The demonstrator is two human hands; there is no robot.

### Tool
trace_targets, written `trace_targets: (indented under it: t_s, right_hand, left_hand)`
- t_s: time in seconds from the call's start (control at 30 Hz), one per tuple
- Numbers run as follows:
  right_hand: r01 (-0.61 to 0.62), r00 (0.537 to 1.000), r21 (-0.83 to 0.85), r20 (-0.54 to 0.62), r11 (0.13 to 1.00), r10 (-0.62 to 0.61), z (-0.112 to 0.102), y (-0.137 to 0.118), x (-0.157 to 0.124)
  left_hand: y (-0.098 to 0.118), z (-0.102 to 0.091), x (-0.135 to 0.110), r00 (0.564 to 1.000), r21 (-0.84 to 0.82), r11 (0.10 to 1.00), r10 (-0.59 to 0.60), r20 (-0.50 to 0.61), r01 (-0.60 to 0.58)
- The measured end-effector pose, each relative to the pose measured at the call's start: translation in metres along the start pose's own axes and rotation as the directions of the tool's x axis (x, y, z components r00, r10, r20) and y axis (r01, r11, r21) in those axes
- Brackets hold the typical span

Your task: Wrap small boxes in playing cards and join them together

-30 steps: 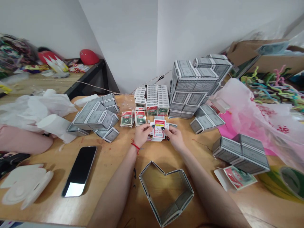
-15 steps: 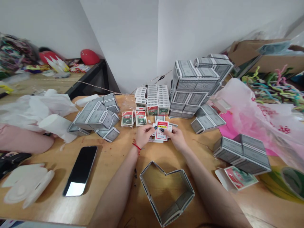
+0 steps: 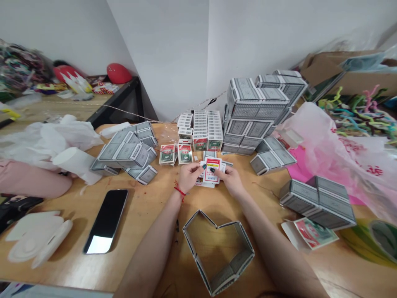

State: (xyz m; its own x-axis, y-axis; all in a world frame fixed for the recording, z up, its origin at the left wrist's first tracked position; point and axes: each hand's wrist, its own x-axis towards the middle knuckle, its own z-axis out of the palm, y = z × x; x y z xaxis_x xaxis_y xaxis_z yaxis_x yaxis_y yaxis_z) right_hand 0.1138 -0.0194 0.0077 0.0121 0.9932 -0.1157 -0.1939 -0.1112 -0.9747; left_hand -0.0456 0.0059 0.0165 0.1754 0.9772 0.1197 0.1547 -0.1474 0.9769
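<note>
Between my two hands is a playing card [image 3: 212, 174] with red and yellow print on white. My left hand [image 3: 190, 174] pinches its left side, the thumb on the printed face. From the other side my right hand [image 3: 232, 179] grips it, thumb also on top. Other cards [image 3: 205, 185] lie beneath it, partly hidden by the held card and my fingers. Nearer to me, between my forearms, a heart-shaped frame [image 3: 237, 265] folded from grey-backed cards stands on the table.
Card packs [image 3: 207, 126] stand in rows behind my hands, with a tall stack of card-built blocks [image 3: 248, 107] to their right. More blocks [image 3: 124, 149] and a phone [image 3: 107, 219] are at left. An opened card box [image 3: 313, 232] and tape roll [image 3: 369, 236] lie at right.
The view has shifted very slightly. Both hands keep the same hold on the playing card, and nothing else has visibly moved.
</note>
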Motion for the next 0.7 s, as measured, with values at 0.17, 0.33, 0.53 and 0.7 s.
trace_targets:
  t_s: [0.17,0.33,0.53,0.7]
  right_hand:
    - [-0.013,1.0,0.031,-0.012,0.999,0.014,-0.001,0.003,0.001]
    - [-0.033,0.999,0.112,-0.035,0.993,0.037,-0.003,0.005,0.003]
    - [-0.056,0.998,0.246,-0.008,0.968,0.06,-0.001,0.005,0.003]
    - [-0.079,0.997,0.275,0.017,0.958,0.077,-0.001,0.001,0.002]
  left_hand:
    - [0.004,-0.002,0.0,1.0,-0.063,0.998,-0.002,0.008,0.003]
    - [0.006,-0.007,0.003,0.977,-0.387,0.897,-0.184,0.108,0.212]
    - [0.011,-0.009,0.004,0.905,-0.619,0.66,-0.303,0.299,0.425]
    - [0.019,0.0,0.003,0.921,-0.711,0.587,-0.266,0.283,0.388]
